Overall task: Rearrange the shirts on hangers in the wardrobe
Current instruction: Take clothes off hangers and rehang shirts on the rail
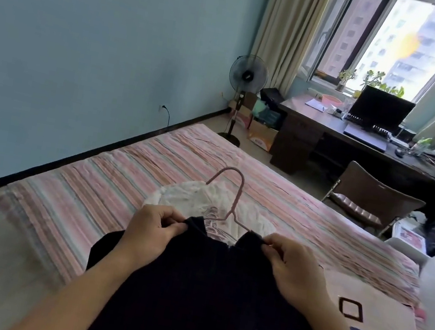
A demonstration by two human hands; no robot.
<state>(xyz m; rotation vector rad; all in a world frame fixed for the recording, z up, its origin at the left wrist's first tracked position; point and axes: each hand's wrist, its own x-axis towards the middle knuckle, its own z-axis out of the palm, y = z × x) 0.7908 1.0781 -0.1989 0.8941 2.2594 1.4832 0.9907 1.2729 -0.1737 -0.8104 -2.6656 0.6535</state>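
A dark navy shirt (pixel 206 288) with a small white logo lies on the bed in front of me. A pink wire hanger (pixel 234 197) sticks out of its neck opening, hook pointing away from me. My left hand (pixel 151 237) pinches the shirt's left shoulder edge by the collar. My right hand (pixel 296 269) pinches the right shoulder edge. Under the hanger lies a white garment (pixel 199 196), partly covered by the navy shirt. The wardrobe is not in view.
The bed carries a pink striped sheet (pixel 89 194) and a patterned quilt (pixel 374 323) at right. A standing fan (pixel 243 96) is by the blue wall. A desk (pixel 332 132) with a monitor and a brown chair (pixel 370 200) stand under the window.
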